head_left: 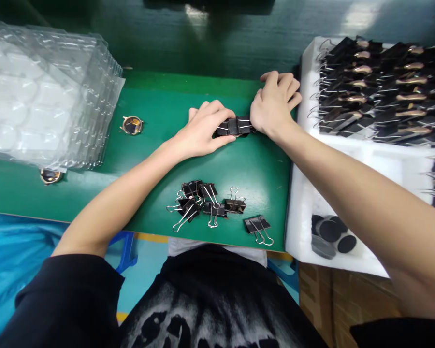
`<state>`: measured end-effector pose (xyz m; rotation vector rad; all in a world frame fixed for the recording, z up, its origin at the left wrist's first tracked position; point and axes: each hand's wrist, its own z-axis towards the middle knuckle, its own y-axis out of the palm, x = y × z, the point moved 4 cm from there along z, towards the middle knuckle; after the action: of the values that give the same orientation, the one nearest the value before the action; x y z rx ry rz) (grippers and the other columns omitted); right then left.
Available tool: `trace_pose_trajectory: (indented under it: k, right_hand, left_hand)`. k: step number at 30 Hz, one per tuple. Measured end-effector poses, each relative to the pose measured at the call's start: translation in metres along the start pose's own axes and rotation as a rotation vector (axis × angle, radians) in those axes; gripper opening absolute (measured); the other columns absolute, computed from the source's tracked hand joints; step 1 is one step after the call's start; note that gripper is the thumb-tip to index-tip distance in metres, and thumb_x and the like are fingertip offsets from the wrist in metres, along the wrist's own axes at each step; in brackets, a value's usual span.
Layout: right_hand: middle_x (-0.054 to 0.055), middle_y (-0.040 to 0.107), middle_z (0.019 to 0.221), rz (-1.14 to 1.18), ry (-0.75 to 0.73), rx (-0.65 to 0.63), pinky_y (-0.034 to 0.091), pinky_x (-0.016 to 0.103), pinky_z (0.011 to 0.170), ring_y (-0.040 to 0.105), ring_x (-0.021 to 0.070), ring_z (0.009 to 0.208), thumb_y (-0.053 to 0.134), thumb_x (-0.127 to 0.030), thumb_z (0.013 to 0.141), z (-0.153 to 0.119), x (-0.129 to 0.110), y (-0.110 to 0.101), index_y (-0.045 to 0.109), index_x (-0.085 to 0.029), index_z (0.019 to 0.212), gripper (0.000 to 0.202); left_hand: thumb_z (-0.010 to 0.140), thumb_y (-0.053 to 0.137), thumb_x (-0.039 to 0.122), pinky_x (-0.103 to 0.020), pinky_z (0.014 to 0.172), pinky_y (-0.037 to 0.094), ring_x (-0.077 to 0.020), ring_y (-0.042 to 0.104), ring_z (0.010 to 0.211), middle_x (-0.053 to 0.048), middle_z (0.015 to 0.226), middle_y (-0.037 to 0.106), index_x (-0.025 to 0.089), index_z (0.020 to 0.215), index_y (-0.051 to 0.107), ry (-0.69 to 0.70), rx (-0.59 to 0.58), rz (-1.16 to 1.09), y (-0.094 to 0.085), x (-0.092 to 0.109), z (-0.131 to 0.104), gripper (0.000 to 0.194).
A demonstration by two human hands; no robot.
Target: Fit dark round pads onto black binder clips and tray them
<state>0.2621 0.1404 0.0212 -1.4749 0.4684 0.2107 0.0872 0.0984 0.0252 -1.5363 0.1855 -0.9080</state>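
Observation:
My left hand (207, 129) grips the left end of a black clipped piece (238, 126) on the green table, thumb and fingers round it. Black binder clips with silver wire handles show on that piece. My right hand (275, 102) rests against its right end with the heel of the palm; its fingers are bent and apart, pointing away from the piece. Whether the right hand holds anything is hidden. Nearer the table's front edge lie several loose binder clips (214, 210), with one clip (258, 226) apart on the right.
Stacked clear plastic trays (50, 96) stand at the left, with a watch case (132, 125) beside them and another (51, 175) at their front edge. A white foam box (295, 212) on the right holds rows of clipped pieces (362, 99) and dark discs (329, 231).

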Motion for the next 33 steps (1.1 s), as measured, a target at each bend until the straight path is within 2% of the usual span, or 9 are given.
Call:
trace_pose_trajectory:
  k: [4, 8, 14, 17, 21, 25, 28, 31, 33]
  right_hand:
    - [0.019, 0.040, 0.140, 0.070, -0.022, 0.034, 0.018, 0.064, 0.110, 0.027, 0.0356, 0.134, 0.038, -0.012, 0.100, 0.002, 0.004, 0.003, 0.044, -0.015, 0.129, 0.030]
    - [0.021, 0.042, 0.137, 0.217, -0.093, 0.082, 0.014, 0.074, 0.109, 0.023, 0.0379, 0.135, 0.036, -0.029, 0.106, 0.007, 0.011, 0.011, 0.048, -0.018, 0.124, 0.024]
    - [0.014, 0.052, 0.132, 0.230, -0.075, 0.103, 0.031, 0.062, 0.111, 0.044, 0.0340, 0.132, 0.024, -0.041, 0.109, 0.006, 0.000, -0.012, 0.052, -0.022, 0.128, 0.039]
    - [0.012, 0.058, 0.128, 0.352, -0.348, 0.084, 0.042, 0.051, 0.108, 0.054, 0.0291, 0.125, 0.014, -0.043, 0.110, -0.004, -0.016, -0.036, 0.051, -0.022, 0.131, 0.047]
    - [0.013, 0.064, 0.126, 0.154, -0.856, -0.208, 0.049, 0.045, 0.098, 0.059, 0.0300, 0.117, 0.058, -0.043, 0.100, -0.048, -0.036, -0.040, 0.048, -0.019, 0.138, 0.046]
    - [0.012, 0.068, 0.119, -0.141, -0.819, -0.200, 0.048, 0.039, 0.086, 0.064, 0.0283, 0.104, 0.058, -0.015, 0.097, -0.083, -0.038, -0.044, 0.049, -0.018, 0.137, 0.041]
    - [0.010, 0.069, 0.109, -0.240, -0.782, -0.110, 0.046, 0.037, 0.081, 0.063, 0.0265, 0.096, 0.050, -0.006, 0.096, -0.105, -0.024, -0.076, 0.058, -0.018, 0.125, 0.032]
    - [0.010, 0.069, 0.102, -0.169, -0.734, -0.003, 0.046, 0.035, 0.078, 0.062, 0.0240, 0.092, 0.047, -0.007, 0.096, -0.139, 0.013, -0.142, 0.062, -0.018, 0.116, 0.027]
    - [0.009, 0.069, 0.103, -0.106, -0.676, -0.013, 0.047, 0.035, 0.078, 0.062, 0.0228, 0.092, 0.048, -0.012, 0.097, -0.168, 0.050, -0.193, 0.064, -0.019, 0.111, 0.022]
  left_hand:
    - [0.098, 0.058, 0.049, -0.052, 0.100, 0.038, -0.0369, 0.052, 0.120, -0.014, 0.128, 0.057, 0.020, 0.133, 0.059, -0.010, 0.003, -0.008, 0.000, 0.000, 0.000, 0.046]
    - [0.098, 0.058, 0.050, -0.052, 0.101, 0.039, -0.0365, 0.053, 0.121, -0.015, 0.130, 0.059, 0.020, 0.134, 0.058, -0.009, 0.038, 0.003, 0.001, 0.000, -0.002, 0.048]
    - [0.095, 0.063, 0.050, -0.045, 0.102, 0.043, -0.0312, 0.061, 0.119, -0.012, 0.129, 0.068, 0.019, 0.135, 0.060, -0.007, 0.131, -0.047, -0.005, -0.002, -0.007, 0.050]
    - [0.094, 0.060, 0.051, -0.037, 0.097, 0.048, -0.0259, 0.069, 0.108, -0.009, 0.116, 0.075, 0.017, 0.118, 0.069, -0.047, 0.188, -0.150, -0.010, -0.004, -0.006, 0.042]
    - [0.095, 0.053, 0.051, -0.030, 0.086, 0.053, -0.0218, 0.073, 0.093, -0.007, 0.101, 0.079, 0.016, 0.103, 0.074, -0.112, 0.261, -0.240, -0.016, -0.009, -0.006, 0.041]
    - [0.096, 0.047, 0.055, -0.033, 0.086, 0.054, -0.0237, 0.072, 0.093, -0.008, 0.101, 0.078, 0.017, 0.106, 0.073, -0.060, 0.196, -0.280, -0.017, -0.009, -0.010, 0.047]
    - [0.102, 0.031, 0.060, -0.037, 0.093, 0.054, -0.0241, 0.070, 0.101, -0.011, 0.119, 0.073, 0.018, 0.130, 0.061, 0.030, 0.173, -0.398, -0.017, -0.009, -0.014, 0.059]
    - [0.104, 0.027, 0.060, -0.038, 0.093, 0.053, -0.0227, 0.069, 0.097, -0.012, 0.118, 0.070, 0.018, 0.133, 0.056, 0.020, 0.128, -0.412, -0.016, -0.012, -0.015, 0.059]
    - [0.103, 0.031, 0.060, -0.038, 0.093, 0.052, -0.0228, 0.068, 0.099, -0.010, 0.116, 0.070, 0.018, 0.131, 0.057, -0.010, 0.071, -0.336, -0.014, -0.014, -0.013, 0.056]
